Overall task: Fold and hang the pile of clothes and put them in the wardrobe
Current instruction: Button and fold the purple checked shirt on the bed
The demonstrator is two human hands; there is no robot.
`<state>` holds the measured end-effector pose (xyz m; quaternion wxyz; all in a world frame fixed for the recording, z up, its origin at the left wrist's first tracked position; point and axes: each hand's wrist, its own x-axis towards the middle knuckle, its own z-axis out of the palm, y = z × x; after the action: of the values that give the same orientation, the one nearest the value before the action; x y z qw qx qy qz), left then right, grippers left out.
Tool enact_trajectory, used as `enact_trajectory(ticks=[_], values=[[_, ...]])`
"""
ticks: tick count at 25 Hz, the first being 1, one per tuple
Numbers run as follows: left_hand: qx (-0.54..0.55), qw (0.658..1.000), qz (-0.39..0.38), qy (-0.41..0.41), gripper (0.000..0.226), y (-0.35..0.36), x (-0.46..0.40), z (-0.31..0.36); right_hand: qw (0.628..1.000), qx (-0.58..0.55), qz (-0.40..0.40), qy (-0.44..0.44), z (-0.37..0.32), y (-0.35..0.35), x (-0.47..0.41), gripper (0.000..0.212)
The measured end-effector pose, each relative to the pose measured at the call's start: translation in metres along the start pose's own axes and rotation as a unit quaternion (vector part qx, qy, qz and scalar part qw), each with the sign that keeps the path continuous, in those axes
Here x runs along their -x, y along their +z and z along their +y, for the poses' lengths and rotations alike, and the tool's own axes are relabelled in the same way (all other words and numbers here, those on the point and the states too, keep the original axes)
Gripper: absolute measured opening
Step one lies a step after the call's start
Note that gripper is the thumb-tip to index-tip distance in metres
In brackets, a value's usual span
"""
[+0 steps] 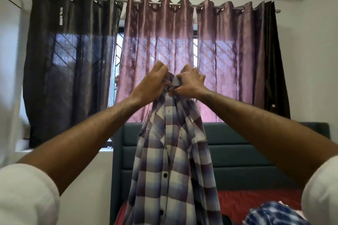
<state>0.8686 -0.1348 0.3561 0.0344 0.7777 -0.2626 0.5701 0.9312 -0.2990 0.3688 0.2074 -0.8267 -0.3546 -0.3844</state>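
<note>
Item: checked shirt (173, 160), woven, white with blue and maroon bands, dark buttons down the front placket; it hangs full length from your fingers, its collar bunched between the two hands and its tail falling out of sight below them. Behind the fingers: curtains (157, 45) in mauve and dark grey on a rail, closed over a window; below the fingers and behind the hanging cloth: a teal padded headboard (247, 151) and a bed with a red cover (247, 204), on which more clothes (274, 213) lie at lower right, blurred. Handling, as judged: light, thin and wholly limp, with no stiffness except a little at collar and placket; not fragile, not slippery, but it will slump and crease wherever you let go, and the buttons may catch on a hanger. Best purchase is where you have it, at the collar and shoulder seams, so the weight draws the body straight. Your left hand (155, 80) is curled on the collar's left side, knuckles up; your right hand (190, 82) pinches the collar's right side, the two hands almost touching. No hanger shows near the fingers; whether one sits inside the collar cannot be told
</note>
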Motion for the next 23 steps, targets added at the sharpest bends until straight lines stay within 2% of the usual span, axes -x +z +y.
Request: enact_trajectory(ticks=[2,3,5,6,7,8,9,10,11,13,14,16,18,21,23], values=[[0.034,0.997,0.047,-0.053,0.027,0.022,0.011,0.000,0.986,-0.154,-0.069,0.017,0.013,0.008,0.006,0.021],[0.069,0.993,0.054,-0.085,0.034,0.032,0.017,0.002,0.978,-0.189,-0.081,0.024,0.021,0.013,0.010,0.022],[0.165,0.971,0.015,-0.170,0.066,0.052,0.035,-0.001,0.979,-0.189,-0.072,0.036,0.041,0.020,0.017,0.030],[0.219,0.950,-0.041,-0.219,0.077,0.061,0.049,-0.004,0.979,-0.190,-0.063,0.045,0.051,0.021,0.021,0.032],[0.264,0.920,-0.126,-0.262,0.078,0.072,0.066,-0.006,0.977,-0.197,-0.054,0.057,0.063,0.019,0.022,0.031],[0.282,0.890,-0.218,-0.285,0.067,0.083,0.085,-0.007,0.975,-0.205,-0.045,0.069,0.074,0.014,0.024,0.027],[0.274,0.874,-0.283,-0.285,0.050,0.095,0.103,-0.008,0.973,-0.211,-0.038,0.085,0.087,0.009,0.023,0.023],[0.252,0.874,-0.307,-0.280,0.033,0.106,0.117,-0.005,0.972,-0.207,-0.037,0.102,0.100,0.001,0.024,0.021],[0.238,0.882,-0.291,-0.285,0.021,0.114,0.124,-0.001,0.973,-0.195,-0.042,0.113,0.113,-0.006,0.026,0.018],[0.188,0.914,-0.186,-0.309,0.011,0.125,0.118,0.004,0.980,-0.138,-0.050,0.135,0.134,-0.020,0.031,0.010],[0.170,0.924,-0.126,-0.319,0.017,0.126,0.109,0.007,0.982,-0.109,-0.044,0.148,0.144,-0.026,0.034,0.011],[0.203,0.913,-0.048,-0.350,0.024,0.127,0.087,0.014,0.982,-0.078,-0.015,0.171,0.158,-0.036,0.039,0.021],[0.240,0.894,-0.038,-0.376,0.024,0.129,0.069,0.022,0.981,-0.083,0.012,0.173,0.164,-0.048,0.042,0.023],[0.197,0.910,-0.023,-0.365,0.024,0.131,0.059,0.031,0.977,-0.129,0.013,0.168,0.171,-0.064,0.047,0.008],[0.174,0.923,-0.019,-0.344,0.022,0.127,0.061,0.036,0.972,-0.159,0.006,0.173,0.173,-0.072,0.051,0.007]])
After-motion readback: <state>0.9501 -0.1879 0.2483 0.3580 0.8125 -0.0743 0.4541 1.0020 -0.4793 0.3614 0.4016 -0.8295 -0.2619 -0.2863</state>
